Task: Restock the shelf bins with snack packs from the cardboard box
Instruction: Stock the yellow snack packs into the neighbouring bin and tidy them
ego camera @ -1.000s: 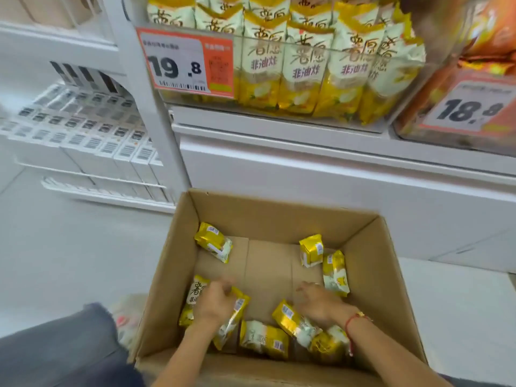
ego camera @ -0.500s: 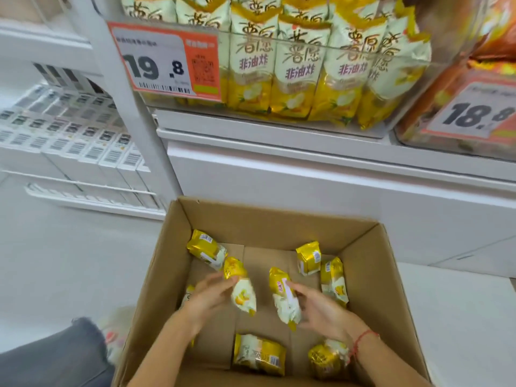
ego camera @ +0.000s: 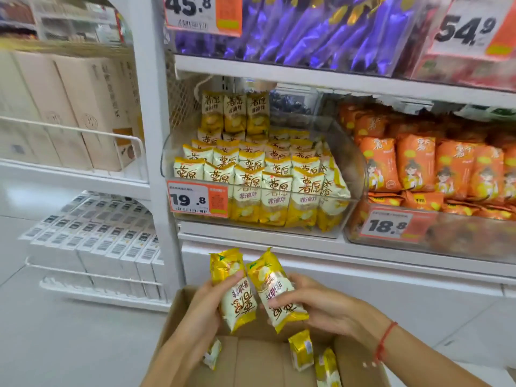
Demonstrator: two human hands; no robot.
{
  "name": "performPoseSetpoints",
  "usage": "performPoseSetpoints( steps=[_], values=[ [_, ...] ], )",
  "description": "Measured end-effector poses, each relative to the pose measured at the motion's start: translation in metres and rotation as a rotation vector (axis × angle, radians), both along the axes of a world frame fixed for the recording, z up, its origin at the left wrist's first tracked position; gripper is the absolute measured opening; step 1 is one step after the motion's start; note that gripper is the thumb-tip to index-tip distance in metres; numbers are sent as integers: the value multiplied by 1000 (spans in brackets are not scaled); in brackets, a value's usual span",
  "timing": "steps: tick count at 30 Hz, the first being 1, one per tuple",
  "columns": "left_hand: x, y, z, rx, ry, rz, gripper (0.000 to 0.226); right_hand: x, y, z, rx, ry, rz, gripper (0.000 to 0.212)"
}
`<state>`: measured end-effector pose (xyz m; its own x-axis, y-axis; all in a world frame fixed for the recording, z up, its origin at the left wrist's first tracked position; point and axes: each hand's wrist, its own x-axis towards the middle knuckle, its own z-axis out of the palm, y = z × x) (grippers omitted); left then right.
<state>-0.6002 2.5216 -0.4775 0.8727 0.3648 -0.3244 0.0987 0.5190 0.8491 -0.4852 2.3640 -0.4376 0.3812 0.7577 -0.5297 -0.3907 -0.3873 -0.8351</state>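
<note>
Head view, lower centre: my left hand (ego camera: pixel 205 305) grips one yellow snack pack (ego camera: pixel 236 298) and my right hand (ego camera: pixel 321 305) another pack (ego camera: pixel 276 289), both raised side by side above the cardboard box (ego camera: pixel 178 317). Higher up, mid-frame, sits the clear shelf bin (ego camera: pixel 350 160) of matching packs.
</note>
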Motion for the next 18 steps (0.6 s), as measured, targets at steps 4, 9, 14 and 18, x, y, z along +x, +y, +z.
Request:
performPoseSetpoints(
  steps=[4,9,14,18],
  values=[
    [-1,11,57,64,-166,129,40,7,-6,59,26,-202,-14,53],
    [6,29,118,320,-311,183,38,13,-4,116,2,-579,-183,76],
    [28,58,150,440,-310,308,43,42,17,151,176,-528,-423,66],
    [53,70,154,478,-309,381,37,73,40,161,250,-502,-528,59]
  ],
)
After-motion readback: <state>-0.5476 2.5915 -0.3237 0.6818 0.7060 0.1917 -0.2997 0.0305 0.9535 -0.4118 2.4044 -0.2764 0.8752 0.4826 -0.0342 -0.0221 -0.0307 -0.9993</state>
